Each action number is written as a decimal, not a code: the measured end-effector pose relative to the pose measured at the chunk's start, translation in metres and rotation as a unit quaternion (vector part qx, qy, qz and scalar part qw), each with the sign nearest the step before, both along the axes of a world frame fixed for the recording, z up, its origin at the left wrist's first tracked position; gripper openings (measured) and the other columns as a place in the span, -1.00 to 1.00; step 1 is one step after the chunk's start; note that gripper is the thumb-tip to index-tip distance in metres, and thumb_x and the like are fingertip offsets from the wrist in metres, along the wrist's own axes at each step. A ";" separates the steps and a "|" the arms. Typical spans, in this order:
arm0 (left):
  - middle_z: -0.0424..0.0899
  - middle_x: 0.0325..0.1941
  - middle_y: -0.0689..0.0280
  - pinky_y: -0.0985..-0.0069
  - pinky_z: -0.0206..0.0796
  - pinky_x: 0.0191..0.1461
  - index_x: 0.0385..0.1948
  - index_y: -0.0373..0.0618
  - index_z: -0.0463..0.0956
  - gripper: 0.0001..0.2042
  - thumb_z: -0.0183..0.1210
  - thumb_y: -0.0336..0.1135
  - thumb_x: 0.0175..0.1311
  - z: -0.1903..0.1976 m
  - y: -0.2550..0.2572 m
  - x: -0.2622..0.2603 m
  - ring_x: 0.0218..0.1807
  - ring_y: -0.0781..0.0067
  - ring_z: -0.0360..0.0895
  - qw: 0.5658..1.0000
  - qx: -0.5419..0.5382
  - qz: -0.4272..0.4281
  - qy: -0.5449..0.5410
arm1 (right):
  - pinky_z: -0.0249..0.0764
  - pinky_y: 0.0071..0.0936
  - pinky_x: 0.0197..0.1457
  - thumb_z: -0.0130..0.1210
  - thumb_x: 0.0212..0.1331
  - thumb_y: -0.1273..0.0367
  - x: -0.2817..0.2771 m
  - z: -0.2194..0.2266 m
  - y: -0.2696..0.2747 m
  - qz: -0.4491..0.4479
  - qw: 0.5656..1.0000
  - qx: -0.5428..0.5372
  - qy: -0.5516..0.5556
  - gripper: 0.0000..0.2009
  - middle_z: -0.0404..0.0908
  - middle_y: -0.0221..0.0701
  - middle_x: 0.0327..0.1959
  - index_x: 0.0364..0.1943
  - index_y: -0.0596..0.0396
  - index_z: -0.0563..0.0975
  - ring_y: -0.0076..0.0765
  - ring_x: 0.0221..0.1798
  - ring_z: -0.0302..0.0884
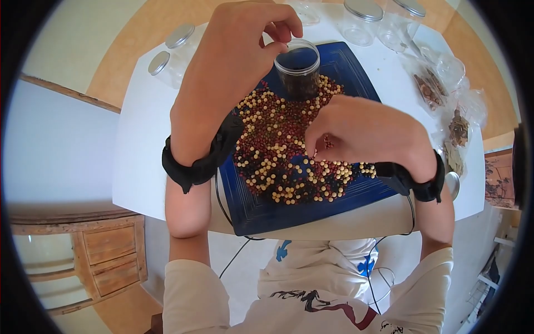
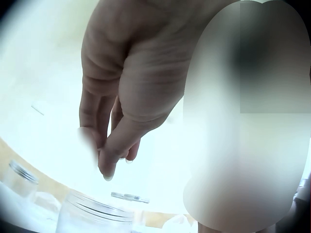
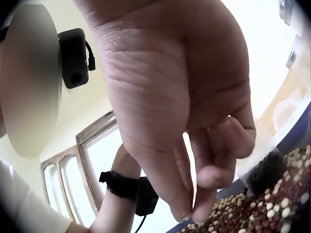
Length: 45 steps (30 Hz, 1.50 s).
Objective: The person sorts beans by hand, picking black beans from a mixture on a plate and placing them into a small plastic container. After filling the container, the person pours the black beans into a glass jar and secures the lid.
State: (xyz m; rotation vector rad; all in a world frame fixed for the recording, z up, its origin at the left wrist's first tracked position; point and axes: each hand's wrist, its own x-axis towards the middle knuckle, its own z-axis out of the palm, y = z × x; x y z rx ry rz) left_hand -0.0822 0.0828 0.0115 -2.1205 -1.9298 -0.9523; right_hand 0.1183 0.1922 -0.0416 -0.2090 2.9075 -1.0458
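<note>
Two hands, head view: left hand point(image 1: 236, 53) beside jar point(image 1: 300, 83) top, fingers point(image 1: 288, 19) bent; right hand point(image 1: 372, 131) curled over beans point(image 1: 272, 125) on tray point(image 1: 272, 221). Left wrist: tips nearly closed, hold unclear. Right wrist: tips together near beans; can't tell if gripping.

Bright, pale light, with washed-out whites in both wrist views and dark, curved fisheye edges.

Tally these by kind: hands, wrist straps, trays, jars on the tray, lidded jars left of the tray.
Hands: 2
Wrist straps: 2
Tray: 1
Jar on the tray: 1
Lidded jars left of it: 2
Total: 8
</note>
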 end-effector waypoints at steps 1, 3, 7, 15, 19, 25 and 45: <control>0.79 -0.28 0.31 0.54 0.55 -0.11 -0.20 -0.19 0.71 -0.84 0.39 -0.58 0.21 -0.001 0.001 -0.001 -0.19 0.50 0.75 1.000 0.000 0.001 0.000 | 0.64 -0.29 -0.08 0.34 0.20 0.47 0.000 -0.003 -0.003 0.001 1.000 0.000 0.000 -0.90 0.81 -0.25 -0.33 -0.23 0.15 0.77 -0.10 -0.21 0.80; 0.79 -0.30 0.32 0.51 0.52 -0.17 -0.20 -0.17 0.71 -0.84 0.40 -0.57 0.21 -0.002 0.002 -0.002 -0.22 0.49 0.74 1.000 0.010 -0.002 0.026 | 0.64 -0.28 -0.09 0.34 0.20 0.46 -0.001 -0.006 -0.009 -0.007 0.999 0.032 -0.019 -0.91 0.80 -0.27 -0.36 -0.25 0.13 0.77 -0.11 -0.22 0.80; 0.79 -0.29 0.31 0.50 0.51 -0.19 -0.19 -0.15 0.73 -0.84 0.38 -0.57 0.22 0.000 0.000 0.001 -0.25 0.48 0.72 0.999 0.020 -0.002 0.038 | 0.63 -0.26 -0.08 0.36 0.20 0.43 -0.001 -0.003 -0.014 -0.007 0.999 0.035 -0.037 -0.92 0.80 -0.30 -0.37 -0.27 0.10 0.77 -0.12 -0.22 0.79; 0.70 -0.37 0.07 0.36 0.44 -0.23 -0.27 -0.34 0.68 -0.83 0.20 -0.68 0.11 -0.004 0.005 -0.001 -0.33 0.13 0.65 1.000 0.011 -0.012 -0.027 | 0.58 -0.10 -0.12 0.24 0.10 0.47 0.003 -0.027 -0.018 -0.015 0.999 0.032 0.012 -0.96 0.68 -0.19 -0.37 -0.40 0.14 0.65 0.08 -0.17 0.68; 0.68 -0.40 0.06 0.34 0.43 -0.21 -0.27 -0.35 0.68 -0.81 0.19 -0.70 0.08 0.005 -0.002 0.015 -0.33 0.09 0.65 0.999 0.034 0.001 0.009 | 0.57 -0.08 -0.13 0.24 0.11 0.47 0.000 -0.025 -0.019 -0.005 0.999 0.044 -0.003 -0.95 0.67 -0.17 -0.38 -0.40 0.15 0.63 0.12 -0.19 0.67; 0.68 -0.39 0.04 0.33 0.44 -0.19 -0.26 -0.34 0.68 -0.78 0.16 -0.71 0.06 -0.003 0.002 0.011 -0.31 0.05 0.66 0.999 0.033 -0.008 0.016 | 0.61 -0.15 -0.02 0.37 0.16 0.39 0.000 -0.014 -0.023 -0.022 0.991 0.084 -0.100 -0.91 0.78 -0.39 -0.33 -0.28 0.06 0.75 -0.08 -0.10 0.74; 0.77 -0.35 0.18 0.21 0.54 -0.24 -0.42 -0.06 0.72 -0.92 0.41 -0.39 0.04 -0.044 -0.021 0.030 -0.22 0.06 0.77 0.915 -0.387 -0.110 -0.016 | 0.43 -0.59 -0.43 0.35 0.19 0.49 0.011 0.038 0.013 -0.064 0.992 -0.095 0.053 -0.96 0.73 -0.45 -0.50 -0.31 0.14 0.76 -0.62 -0.50 0.60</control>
